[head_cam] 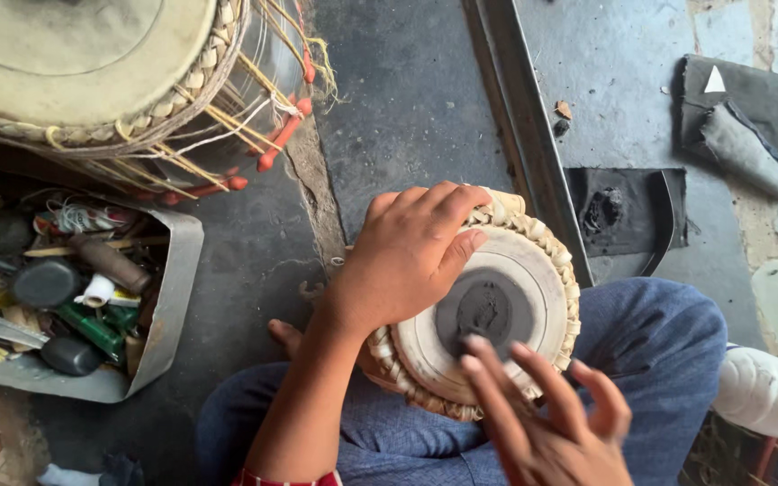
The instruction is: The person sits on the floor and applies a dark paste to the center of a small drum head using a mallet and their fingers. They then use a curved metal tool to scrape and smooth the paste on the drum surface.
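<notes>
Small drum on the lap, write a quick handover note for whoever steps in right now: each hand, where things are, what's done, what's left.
Left hand: gripping the small drum's woven rim, steadying it on the lap.
Right hand: open, fingertips at the dark paste patch on the drumhead.
Nearby: tool tray at left, large drum above it, dark cloths at right.
Done: paste sits on the head's centre, surface uneven.
Left: probably smoothing the patch.
</notes>
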